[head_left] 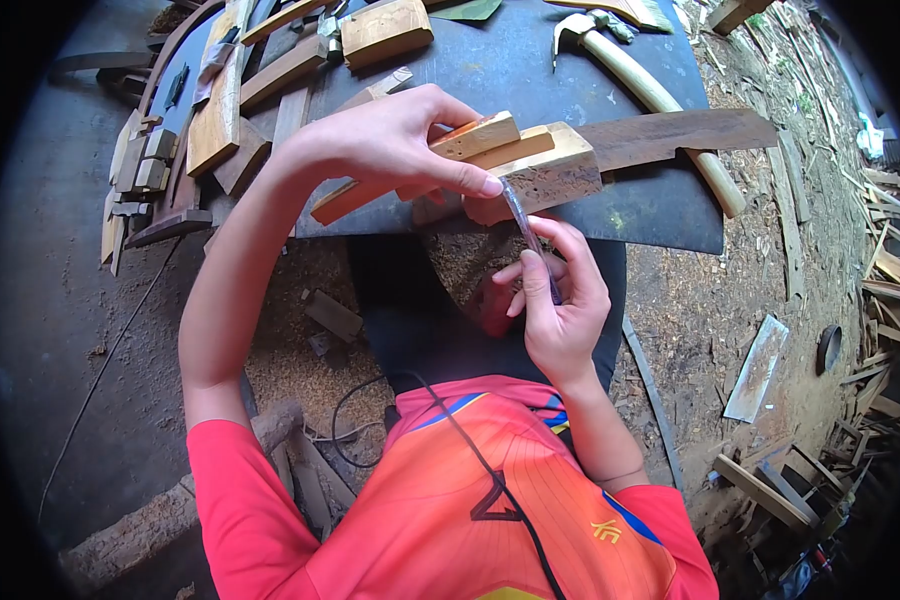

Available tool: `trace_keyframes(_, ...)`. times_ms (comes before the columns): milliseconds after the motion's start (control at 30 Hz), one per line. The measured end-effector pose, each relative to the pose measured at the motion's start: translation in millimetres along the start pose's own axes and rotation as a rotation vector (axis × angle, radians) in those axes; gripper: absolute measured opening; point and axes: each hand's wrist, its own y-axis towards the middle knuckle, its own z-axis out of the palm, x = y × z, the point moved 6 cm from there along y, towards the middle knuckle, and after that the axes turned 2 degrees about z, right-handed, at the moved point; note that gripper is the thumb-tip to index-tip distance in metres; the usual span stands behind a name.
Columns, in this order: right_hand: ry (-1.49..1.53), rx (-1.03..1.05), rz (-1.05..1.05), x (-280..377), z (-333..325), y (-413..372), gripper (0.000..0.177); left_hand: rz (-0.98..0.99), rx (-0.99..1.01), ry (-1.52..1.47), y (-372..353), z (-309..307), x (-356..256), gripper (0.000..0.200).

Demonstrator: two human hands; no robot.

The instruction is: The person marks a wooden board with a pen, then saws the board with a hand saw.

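The left hand [400, 145] grasps a narrow wooden piece [480, 137] above a thick pale block [560, 178], its thumb reaching the block's near end. The right hand [560, 300] pinches a slim, pen-like tool [526, 228] between thumb and fingers, the tip up by the left thumb at the block. The block is just past 12 o'clock from the middle of the view, over the near edge of the blue table [530, 75].

From the block, a dark board [670, 137] runs out toward 3 o'clock, crossing over the handle of a claw hammer [640, 80] at 1 o'clock. Planks [285, 75] lie heaped on the table at 11 o'clock, with small blocks [155, 160] grouped at 10.

On the ground, a black ring [829, 349] is at 3 o'clock, and at 4 an open wooden frame [765, 492] has slats inside it. A thin cable [460, 432] crosses the person's orange shirt [450, 500].
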Motion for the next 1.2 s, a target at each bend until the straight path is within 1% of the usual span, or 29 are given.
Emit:
trace_keyframes(300, -0.021, 0.007, 0.004, 1.5, -0.6, 0.9, 0.029, -0.03, -0.008, 0.006, -0.5, -0.5, -4.2, 0.068)
trace_keyframes(400, -0.016, -0.063, 0.021, 4.2, -1.0, 1.8, 0.03, -0.006, -0.011, 0.025, -0.4, -0.4, -3.5, 0.051)
trace_keyframes(500, -0.04, -0.072, 0.029, 0.8, -0.8, -0.4, 0.03, -0.019, -0.013, 0.026, -0.2, -0.6, -3.5, 0.049)
trace_keyframes(600, -0.13, -0.102, -0.016, -0.5, -5.5, 1.8, 0.03, -0.016, -0.036, 0.033, -1.9, -1.1, -7.6, 0.049)
trace_keyframes(700, -0.263, -0.137, -0.228, 15.8, -13.5, 5.7, 0.031, 0.024, -0.115, -0.013, -1.5, 1.8, -2.3, 0.05)
trace_keyframes(800, -0.416, -0.129, -0.399, 31.3, -20.6, 8.3, 0.034, 0.029, -0.177, -0.053, -2.8, -6.4, 0.2, 0.051)
trace_keyframes(833, -0.452, -0.116, -0.455, 33.3, -22.6, 9.2, 0.036, 0.048, -0.236, -0.056, -6.7, -12.0, -4.0, 0.05)
trace_keyframes(933, -0.524, -0.078, -0.522, 37.8, -29.4, 9.2, 0.035, 0.042, -0.401, 0.121, -8.1, -34.5, -9.4, 0.049)
trace_keyframes(967, -0.542, -0.079, -0.521, 38.6, -32.6, 9.1, 0.035, 0.001, -0.415, 0.188, -6.9, -40.3, -11.4, 0.054)
trace_keyframes(1067, -0.578, -0.088, -0.502, 38.1, -39.8, 8.4, 0.033, 0.097, -0.597, 0.422, 1.6, -45.7, -23.9, 0.061)
trace_keyframes(1100, -0.586, -0.098, -0.48, 36.8, -42.9, 7.6, 0.033, 0.117, -0.663, 0.528, 10.4, -48.7, -19.1, 0.067)
trace_keyframes(1200, -0.593, -0.137, -0.411, 28.8, -52.2, 3.7, 0.031, 0.205, -0.828, 0.826, 26.3, -48.5, -17.7, 0.059)
